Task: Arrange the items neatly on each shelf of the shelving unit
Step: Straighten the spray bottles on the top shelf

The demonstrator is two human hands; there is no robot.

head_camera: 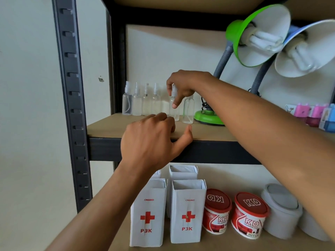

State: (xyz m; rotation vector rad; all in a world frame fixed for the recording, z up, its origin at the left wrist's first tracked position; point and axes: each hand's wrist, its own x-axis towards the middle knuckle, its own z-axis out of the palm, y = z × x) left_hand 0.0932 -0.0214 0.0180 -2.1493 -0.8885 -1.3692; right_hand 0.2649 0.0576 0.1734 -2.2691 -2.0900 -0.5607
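Shelving unit (72,105): two shelves in view. Upper shelf (108,126) carries two desk lamps, green (253,33) and blue (306,49), then six clear spray bottles (126,100) in a row at the back, contents not discernible. Lower shelf: four white P3K boxes (186,212), open-topped, contents hidden; two red-lidded tubs (250,214). Right hand (183,86) pinches the fifth bottle (174,109) at its cap. Left hand (152,140) hovers at the shelf edge, fingers loosely spread, empty.

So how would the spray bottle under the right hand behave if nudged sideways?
The spray bottle is tall, narrow and clear, so it probably tips easily. It looks like thin plastic, likely light. The right hand grips its cap, which should steady it.
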